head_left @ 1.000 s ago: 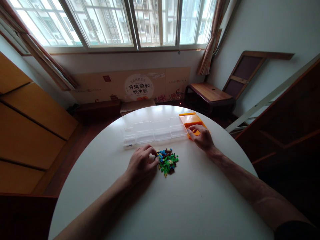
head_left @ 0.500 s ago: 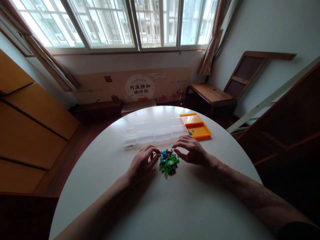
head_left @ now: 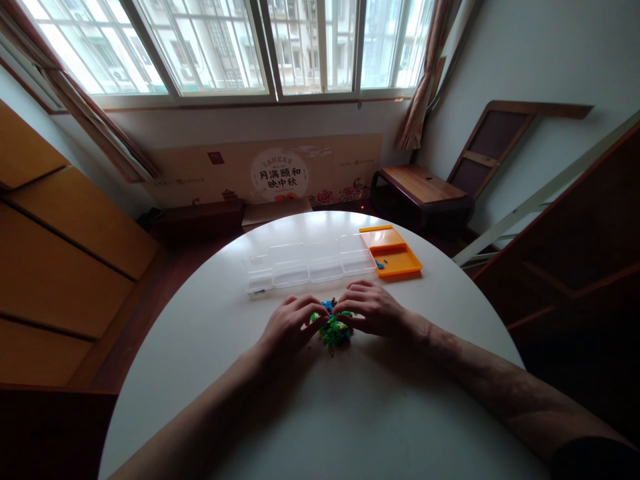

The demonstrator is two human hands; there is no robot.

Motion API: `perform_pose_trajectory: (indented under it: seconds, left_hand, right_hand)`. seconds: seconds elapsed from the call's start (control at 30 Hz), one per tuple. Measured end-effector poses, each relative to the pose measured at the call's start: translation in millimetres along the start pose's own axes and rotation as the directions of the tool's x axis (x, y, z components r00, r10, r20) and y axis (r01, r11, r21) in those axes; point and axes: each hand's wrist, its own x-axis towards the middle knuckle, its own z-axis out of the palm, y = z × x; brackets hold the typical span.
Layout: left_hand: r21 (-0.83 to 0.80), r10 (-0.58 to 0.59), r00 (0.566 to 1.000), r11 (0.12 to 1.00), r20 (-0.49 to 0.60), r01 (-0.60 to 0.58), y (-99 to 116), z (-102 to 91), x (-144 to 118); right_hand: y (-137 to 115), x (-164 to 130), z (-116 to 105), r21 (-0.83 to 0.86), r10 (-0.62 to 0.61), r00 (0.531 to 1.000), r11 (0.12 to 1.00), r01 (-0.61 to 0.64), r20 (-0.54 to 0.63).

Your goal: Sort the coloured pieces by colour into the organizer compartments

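Observation:
A small heap of plastic building bricks (head_left: 334, 333), mostly green with some blue, brown and yellow, lies on the white round table (head_left: 320, 413). My left hand (head_left: 293, 321) reaches in from the left side, thumb and forefinger closed together at the heap. From the right comes my right hand (head_left: 373, 308), its fingertips bent down in a pinch over the top of the heap. Whatever sits between the fingers of either hand is too small to make out. Both hands cover part of the heap, and their fingertips almost meet.
Beyond the hands stands a clear plastic divided box (head_left: 291, 275). Touching its right end is an orange tray (head_left: 407, 262) with a few small blue bricks (head_left: 381, 264) in it. A wooden chair (head_left: 425, 185) stands past the table, below the window.
My right hand has moved left and down onto the heap, and its fingers have closed from a spread pose. My left hand has shifted slightly right, covering more of the bricks.

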Motion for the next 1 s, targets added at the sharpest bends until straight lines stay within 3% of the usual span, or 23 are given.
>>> perform_pose_trajectory:
  seconds: [0.6,0.83,1.0]
  left_hand:
    - [0.015,0.043,0.996,0.999,-0.083,-0.042,5,-3.0,1]
    - [0.008,-0.057,0.996,0.998,-0.067,0.058,5,-5.9,-4]
    - [-0.022,-0.075,0.996,0.997,-0.045,0.074,1,-6.9,-8]
  right_hand:
    - [0,0,1,-0.016,0.010,1.000,1.000,-0.010,-0.019]
    - [10,-5,-20,-0.062,0.170,0.979,0.982,-0.178,-0.108]
    - [39,-24,-37,-0.167,0.369,0.888,0.891,-0.421,-0.273]
